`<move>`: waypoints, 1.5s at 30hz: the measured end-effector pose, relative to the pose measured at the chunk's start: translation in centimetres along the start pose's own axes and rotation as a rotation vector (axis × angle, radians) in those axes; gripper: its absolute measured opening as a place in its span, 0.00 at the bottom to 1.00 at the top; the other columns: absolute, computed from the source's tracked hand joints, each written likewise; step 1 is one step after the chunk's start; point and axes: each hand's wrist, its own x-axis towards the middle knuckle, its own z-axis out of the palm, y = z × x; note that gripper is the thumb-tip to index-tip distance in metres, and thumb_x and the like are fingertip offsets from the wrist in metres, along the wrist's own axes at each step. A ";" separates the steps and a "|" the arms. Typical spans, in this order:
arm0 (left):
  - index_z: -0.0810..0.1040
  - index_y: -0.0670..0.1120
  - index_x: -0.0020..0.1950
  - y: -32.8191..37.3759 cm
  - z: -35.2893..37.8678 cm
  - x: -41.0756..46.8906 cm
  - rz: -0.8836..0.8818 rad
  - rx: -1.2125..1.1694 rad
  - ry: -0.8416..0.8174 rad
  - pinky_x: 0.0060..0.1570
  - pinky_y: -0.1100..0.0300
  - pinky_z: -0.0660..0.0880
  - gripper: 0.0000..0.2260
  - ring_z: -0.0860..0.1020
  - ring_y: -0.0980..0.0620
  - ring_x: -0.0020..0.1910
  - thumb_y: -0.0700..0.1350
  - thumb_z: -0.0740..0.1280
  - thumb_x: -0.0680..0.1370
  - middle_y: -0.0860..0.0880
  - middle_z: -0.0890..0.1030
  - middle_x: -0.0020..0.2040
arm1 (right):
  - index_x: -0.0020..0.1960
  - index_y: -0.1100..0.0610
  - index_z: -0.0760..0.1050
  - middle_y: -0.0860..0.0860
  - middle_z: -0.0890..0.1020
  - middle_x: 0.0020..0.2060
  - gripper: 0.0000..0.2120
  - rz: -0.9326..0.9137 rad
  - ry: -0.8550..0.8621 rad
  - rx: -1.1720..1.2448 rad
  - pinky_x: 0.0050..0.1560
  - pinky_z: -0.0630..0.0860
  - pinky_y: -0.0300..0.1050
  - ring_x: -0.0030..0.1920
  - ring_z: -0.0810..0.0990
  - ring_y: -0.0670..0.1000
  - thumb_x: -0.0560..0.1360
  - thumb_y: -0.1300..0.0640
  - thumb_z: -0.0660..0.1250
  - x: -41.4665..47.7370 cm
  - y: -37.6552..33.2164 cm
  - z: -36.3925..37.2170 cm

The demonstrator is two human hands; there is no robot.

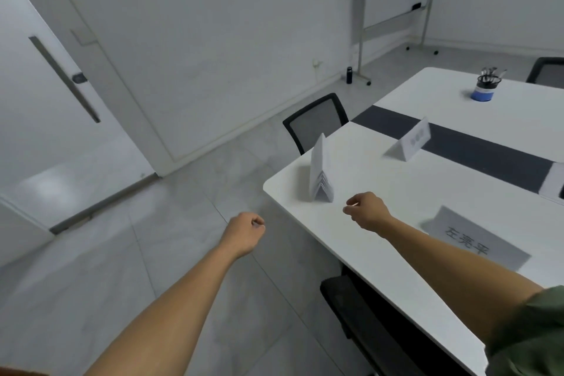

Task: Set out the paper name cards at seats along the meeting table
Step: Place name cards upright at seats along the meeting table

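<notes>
Two hands are out in front of me, both bare and both empty. My left hand point(248, 230) hangs over the floor, off the corner of the desk point(381, 241), its fingers point(258, 221) curled into a loose fist around nothing. My right hand point(367, 211) hovers just above the desk near that same corner, fingers point(351, 204) curled in too, thumb and forefinger nearly pinched together, holding nothing.

Just beyond my right hand stands a stack of folded name cards point(320, 175), nested one inside another like tents and upright, close to the desk's edge. A single folded name card point(410, 143) stands farther in, beside the dark strip point(476, 149) that runs along the middle of the desk; its print is too blurred to read. Nearer me, to the right of my forearm, another name card point(476, 236) stands at the desk's edge with dark characters on its face.

One black mesh chair point(316, 120) is pushed up at the far side of the corner, and another chair seat point(351, 308) sits below the desk edge by me. A blue pen cup point(485, 87) stands well away on the far half of the desk
</notes>
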 end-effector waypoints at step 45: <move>0.79 0.47 0.58 13.1 3.5 55.0 0.710 0.306 -0.556 0.48 0.55 0.77 0.12 0.78 0.50 0.48 0.46 0.68 0.75 0.49 0.81 0.50 | 0.50 0.46 0.74 0.43 0.79 0.41 0.16 0.529 0.345 -0.090 0.33 0.72 0.39 0.38 0.79 0.46 0.68 0.42 0.74 26.7 -7.7 -0.2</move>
